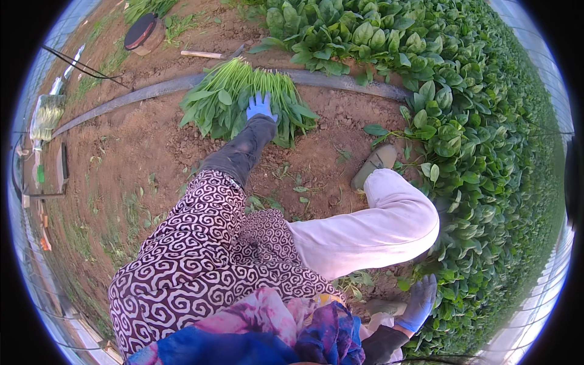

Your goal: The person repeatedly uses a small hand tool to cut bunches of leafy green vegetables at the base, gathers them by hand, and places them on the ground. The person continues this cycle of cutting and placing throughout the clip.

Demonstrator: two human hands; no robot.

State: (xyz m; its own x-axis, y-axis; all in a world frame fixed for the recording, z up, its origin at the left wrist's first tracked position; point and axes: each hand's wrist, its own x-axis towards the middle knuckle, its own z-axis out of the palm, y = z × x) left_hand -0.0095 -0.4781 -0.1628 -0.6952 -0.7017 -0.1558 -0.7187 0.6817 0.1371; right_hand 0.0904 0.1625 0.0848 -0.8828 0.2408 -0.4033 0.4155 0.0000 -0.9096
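Observation:
My left hand (260, 107), in a blue glove, lies with its fingers spread on the leaves of cut spinach-like greens (214, 102). Their pale stems point away from me, partly over a flat grey hose (150, 91). Low on the right, my right hand (420, 301), also gloved, is held with fingers extended beside the growing leafy plants (492, 182); nothing shows in it. Beyond the cut pile, a hand tool with a wooden handle (200, 54) and a metal blade lies on the soil.
One shoe (376, 164) and my bent knee are near the dense plant bed. A round, dark-topped object (140, 34) stands at the upper left, near more greens (148, 8). Bagged greens (47, 117) are at the far left. Loose leaves lie on the soil (137, 155).

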